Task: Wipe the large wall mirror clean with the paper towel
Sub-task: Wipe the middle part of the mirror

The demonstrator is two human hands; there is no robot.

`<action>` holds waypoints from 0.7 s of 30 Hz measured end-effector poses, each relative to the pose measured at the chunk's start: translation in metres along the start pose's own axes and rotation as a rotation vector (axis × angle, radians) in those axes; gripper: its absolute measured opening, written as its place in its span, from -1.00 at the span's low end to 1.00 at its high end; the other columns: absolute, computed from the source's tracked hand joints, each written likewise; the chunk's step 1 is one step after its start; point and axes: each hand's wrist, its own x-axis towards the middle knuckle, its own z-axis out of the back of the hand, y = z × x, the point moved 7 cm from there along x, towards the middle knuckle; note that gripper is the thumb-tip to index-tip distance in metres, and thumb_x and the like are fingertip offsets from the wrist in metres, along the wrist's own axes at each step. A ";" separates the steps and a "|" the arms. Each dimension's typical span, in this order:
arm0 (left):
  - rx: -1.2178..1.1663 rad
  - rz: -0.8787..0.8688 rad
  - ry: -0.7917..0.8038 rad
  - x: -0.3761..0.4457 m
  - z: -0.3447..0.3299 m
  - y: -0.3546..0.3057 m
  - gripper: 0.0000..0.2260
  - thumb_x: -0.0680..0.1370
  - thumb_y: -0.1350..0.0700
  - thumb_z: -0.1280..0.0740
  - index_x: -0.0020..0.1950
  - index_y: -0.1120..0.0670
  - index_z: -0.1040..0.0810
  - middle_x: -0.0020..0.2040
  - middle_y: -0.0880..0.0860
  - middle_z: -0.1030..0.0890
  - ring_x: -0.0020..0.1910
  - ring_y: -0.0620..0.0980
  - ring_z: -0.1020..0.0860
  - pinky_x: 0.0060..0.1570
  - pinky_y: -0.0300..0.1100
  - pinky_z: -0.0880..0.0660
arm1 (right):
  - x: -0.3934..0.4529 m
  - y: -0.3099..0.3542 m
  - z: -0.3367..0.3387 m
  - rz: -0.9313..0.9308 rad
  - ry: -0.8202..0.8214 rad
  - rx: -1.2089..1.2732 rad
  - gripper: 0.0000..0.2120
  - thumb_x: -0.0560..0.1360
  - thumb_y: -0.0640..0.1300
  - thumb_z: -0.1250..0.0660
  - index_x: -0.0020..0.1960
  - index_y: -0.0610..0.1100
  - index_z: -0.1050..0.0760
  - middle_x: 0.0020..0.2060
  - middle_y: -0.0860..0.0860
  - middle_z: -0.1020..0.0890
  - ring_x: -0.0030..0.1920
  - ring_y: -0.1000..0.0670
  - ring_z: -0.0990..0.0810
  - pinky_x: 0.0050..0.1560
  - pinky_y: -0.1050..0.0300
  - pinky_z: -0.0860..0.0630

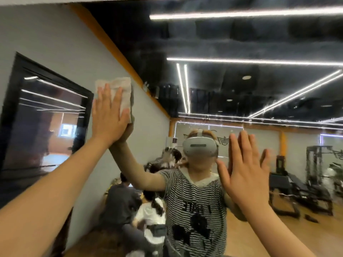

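smudged mirror (241,86), crumpled grey paper towel (121,89)

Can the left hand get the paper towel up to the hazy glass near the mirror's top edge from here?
Probably not without a stretch. The left hand presses the paper towel flat on the mirror with the arm already extended upward, and much glass lies above it. Nothing blocks the way.
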 end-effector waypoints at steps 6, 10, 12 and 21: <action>-0.034 0.188 -0.029 -0.007 -0.004 -0.045 -0.45 0.66 -0.06 -0.02 0.60 0.02 0.11 0.59 0.22 0.10 0.56 0.20 0.14 0.49 0.14 0.17 | -0.001 -0.002 -0.005 -0.012 0.004 0.012 -0.34 0.58 0.22 0.02 0.56 -0.13 -0.08 0.54 -0.14 -0.14 0.53 -0.14 -0.07 0.45 -0.27 0.02; 0.018 0.016 0.040 -0.009 -0.009 -0.083 -0.41 0.63 -0.14 0.06 0.60 0.02 0.17 0.59 0.18 0.17 0.56 0.17 0.19 0.47 0.08 0.25 | -0.001 -0.003 -0.006 -0.005 0.002 0.017 -0.35 0.58 0.21 0.01 0.55 -0.12 -0.09 0.54 -0.14 -0.16 0.53 -0.14 -0.07 0.47 -0.25 0.04; 0.023 -0.096 0.098 -0.008 -0.009 -0.077 -0.39 0.61 -0.16 0.07 0.59 0.01 0.20 0.59 0.16 0.20 0.56 0.15 0.21 0.47 0.06 0.27 | -0.001 -0.003 -0.005 -0.007 0.005 0.026 -0.36 0.58 0.21 0.00 0.55 -0.12 -0.10 0.54 -0.14 -0.15 0.54 -0.14 -0.06 0.48 -0.24 0.05; -0.016 0.158 -0.009 -0.001 0.000 -0.035 -0.45 0.66 -0.09 0.06 0.60 0.08 0.09 0.59 0.20 0.09 0.56 0.20 0.12 0.50 0.13 0.16 | -0.002 -0.003 -0.007 -0.021 0.006 0.021 -0.35 0.58 0.21 0.03 0.56 -0.10 -0.03 0.55 -0.11 -0.12 0.55 -0.11 -0.04 0.47 -0.29 0.01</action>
